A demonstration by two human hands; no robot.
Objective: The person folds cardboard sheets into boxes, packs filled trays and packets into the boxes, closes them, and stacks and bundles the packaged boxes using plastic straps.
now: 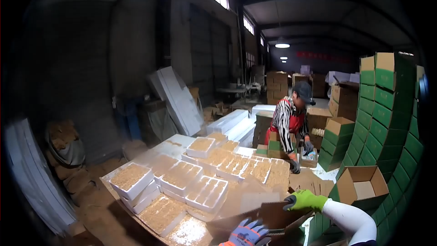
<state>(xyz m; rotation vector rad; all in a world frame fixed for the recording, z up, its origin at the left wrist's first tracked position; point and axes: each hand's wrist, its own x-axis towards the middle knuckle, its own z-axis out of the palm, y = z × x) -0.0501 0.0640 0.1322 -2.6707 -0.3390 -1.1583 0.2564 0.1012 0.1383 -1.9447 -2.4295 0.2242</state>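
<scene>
At the bottom centre, my left hand (249, 233), in a grey-purple glove with orange, lies at the near edge of an open brown cardboard box (259, 216); its fingers are spread. My right hand (302, 200), in a lime-green glove with dark fingertips, is closed on the box's upper right flap. Left of the box, white foam trays (207, 192) filled with light brown granular material stand on a table (107, 178). Some trays are stacked. The inside of the box is mostly hidden.
Across the table a co-worker (291, 118) in a striped top and dark gloves leans over a small container. Green cartons (384, 114) rise in tall stacks at the right, with an open carton (363, 187) nearer me. White foam slabs (177, 100) lean behind the table.
</scene>
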